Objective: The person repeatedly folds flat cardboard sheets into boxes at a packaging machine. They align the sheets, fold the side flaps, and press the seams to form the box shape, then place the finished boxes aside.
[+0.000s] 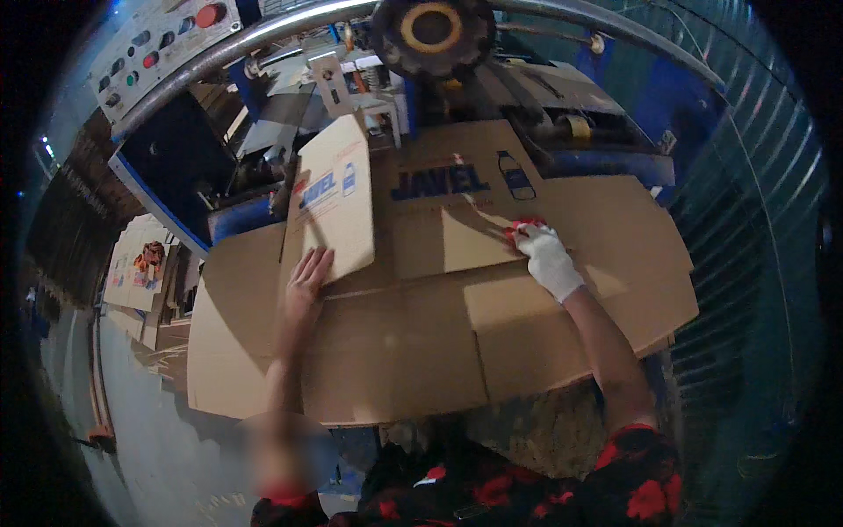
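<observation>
A brown cardboard box blank [386, 351] lies partly unfolded in front of me, its wide flaps spreading left and right. A narrow printed panel [338, 220] stands tilted up at its left, showing blue lettering and a bottle drawing. My left hand [309, 270], bare, rests with outstretched fingers against this panel's lower end. The wider middle panel [448, 228] carries similar blue print. At its right edge is my right hand [543, 250], in a white glove with red fingertips. Its fingers are bent together on the cardboard; the thumb is partly hidden.
A blue-framed machine with a dark wheel [432, 31] and a metal bar [290, 35] stands beyond the cardboard. A control panel [158, 53] with buttons sits at upper left. More cardboard [132, 255] is stacked at left. A corrugated wall [746, 211] rises at right.
</observation>
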{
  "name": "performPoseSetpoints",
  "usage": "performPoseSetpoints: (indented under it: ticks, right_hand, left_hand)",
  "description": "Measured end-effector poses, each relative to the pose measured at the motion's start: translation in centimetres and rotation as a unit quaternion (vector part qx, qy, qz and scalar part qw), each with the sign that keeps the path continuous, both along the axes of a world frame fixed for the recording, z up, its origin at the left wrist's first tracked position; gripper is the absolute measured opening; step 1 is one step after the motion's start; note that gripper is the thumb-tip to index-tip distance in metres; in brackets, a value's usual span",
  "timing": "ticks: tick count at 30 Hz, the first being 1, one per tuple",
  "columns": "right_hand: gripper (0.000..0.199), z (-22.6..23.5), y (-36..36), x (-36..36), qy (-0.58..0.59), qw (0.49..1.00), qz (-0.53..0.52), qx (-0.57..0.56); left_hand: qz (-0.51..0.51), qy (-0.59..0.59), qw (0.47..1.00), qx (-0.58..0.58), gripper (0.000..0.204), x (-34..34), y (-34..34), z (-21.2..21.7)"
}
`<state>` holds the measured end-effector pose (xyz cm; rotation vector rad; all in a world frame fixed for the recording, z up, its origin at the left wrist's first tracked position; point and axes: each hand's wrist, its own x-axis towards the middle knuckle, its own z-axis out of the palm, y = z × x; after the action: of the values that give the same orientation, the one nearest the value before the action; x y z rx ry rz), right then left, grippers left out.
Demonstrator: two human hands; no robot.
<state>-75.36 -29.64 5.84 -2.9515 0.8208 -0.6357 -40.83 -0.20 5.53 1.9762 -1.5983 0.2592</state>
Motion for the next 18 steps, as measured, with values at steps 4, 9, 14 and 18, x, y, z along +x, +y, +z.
performPoseSetpoints:
  ticks: [4,9,14,18]
  right_hand:
    - [0.034,2.4,-5.4,7.7,0.061,0.997,-0.049,-0.001]
    - [0.053,2.7,-9.1,7.2,0.095,0.984,-0.093,-0.115]
    - [0.057,0.3,-4.5,-8.1,-0.060,0.992,-0.096,-0.046]
    - [0.049,-1.1,3.7,-14.6,0.043,0.992,-0.101,-0.063]
  left_hand:
    - [0.157,-0.168,0.972,0.057,0.059,6.1,-6.9,-1.5]
    - [0.201,-0.015,0.976,0.080,0.065,5.8,-7.0,-1.3]
    - [0.423,0.126,0.897,0.038,0.046,6.4,12.9,1.4]
    - [0.565,0.027,0.797,0.211,0.061,7.2,27.5,-0.9]
